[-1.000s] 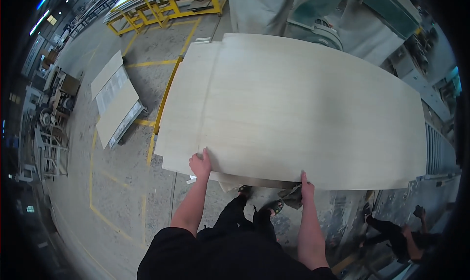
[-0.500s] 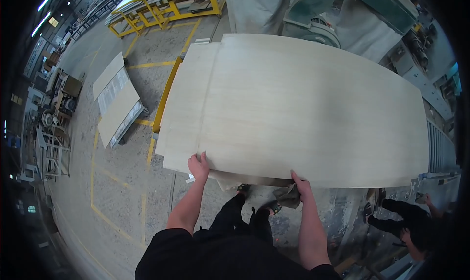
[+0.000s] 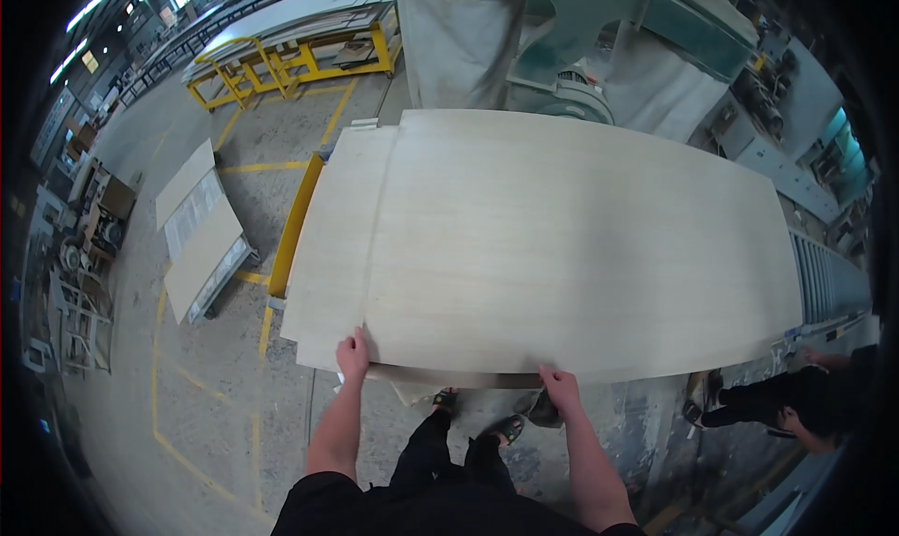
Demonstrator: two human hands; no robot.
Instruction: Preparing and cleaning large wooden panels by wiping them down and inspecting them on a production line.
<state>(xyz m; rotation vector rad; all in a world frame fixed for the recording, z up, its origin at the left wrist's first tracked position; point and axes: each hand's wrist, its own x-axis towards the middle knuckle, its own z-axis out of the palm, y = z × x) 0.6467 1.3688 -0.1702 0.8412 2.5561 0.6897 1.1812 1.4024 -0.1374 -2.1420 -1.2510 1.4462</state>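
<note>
A large pale wooden sheet [image 3: 562,246] spreads in front of me, its near edge facing my body. At the left part of that edge, my left hand [image 3: 353,354] is closed round the rim, a fingertip lying on the top face. Further right, my right hand [image 3: 560,390] grips the same edge with its thumb on top; its other fingers are partly hidden. A dark strip shows along the edge between both hands. Grey-brown cloth [image 3: 545,411] hangs below my right hand; whether I hold it cannot be made out. Another pale sheet [image 3: 328,218] juts out at the left.
A yellow bar [image 3: 298,225] borders the stack's left end. Beyond stand a low stand with pale panels [image 3: 208,232] and a yellow rack [image 3: 309,68]. A green machine with cloth bags [image 3: 571,58] is behind the sheet. Another person [image 3: 796,400] stands at the right, near rollers [image 3: 829,274].
The view has shifted, so the sheet sits lower and further left in the picture. Both my hands stay at its near edge. The person at the right has shifted posture.
</note>
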